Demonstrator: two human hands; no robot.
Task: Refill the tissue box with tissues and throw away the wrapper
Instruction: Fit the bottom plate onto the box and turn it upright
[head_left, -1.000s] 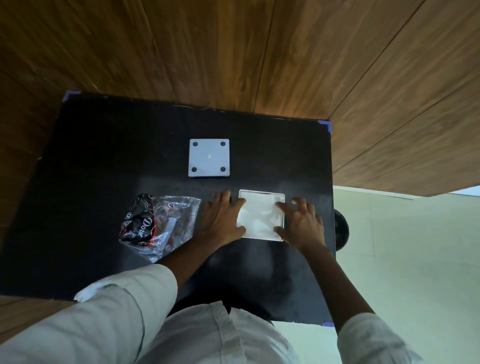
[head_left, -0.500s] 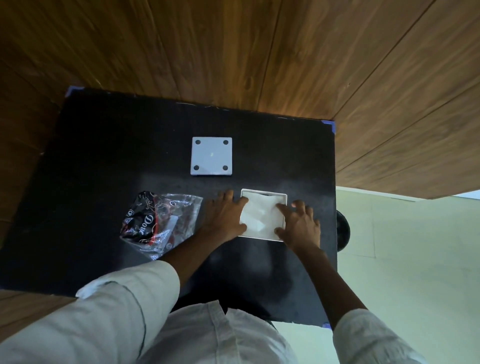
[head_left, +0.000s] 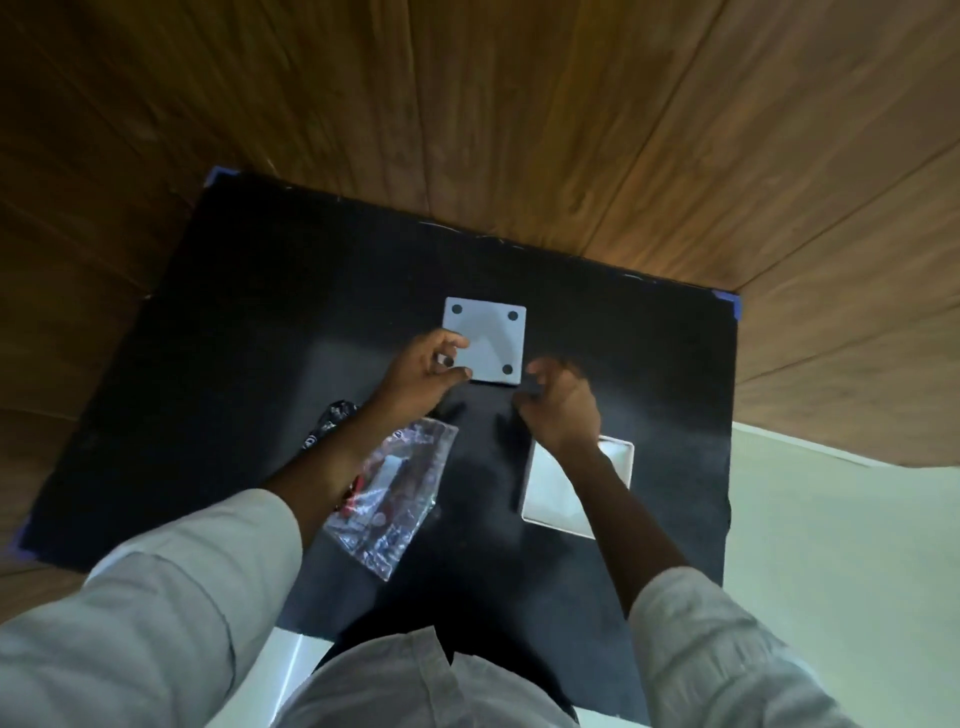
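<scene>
My left hand (head_left: 423, 376) pinches the near left corner of the grey square base panel (head_left: 488, 340), thumb and fingers closed on its edge, while my right hand (head_left: 558, 402) sits just beside the panel's near right corner, blurred, so I cannot tell how its fingers are set. Nearer to me than the panel, the open white tissue box (head_left: 618, 457) lies partly under my right forearm, and the empty clear wrapper (head_left: 400, 493) lies under my left forearm on the black table (head_left: 260, 312). To close the box well, I judge I should lift the panel level with both hands and align its corners squarely.
</scene>
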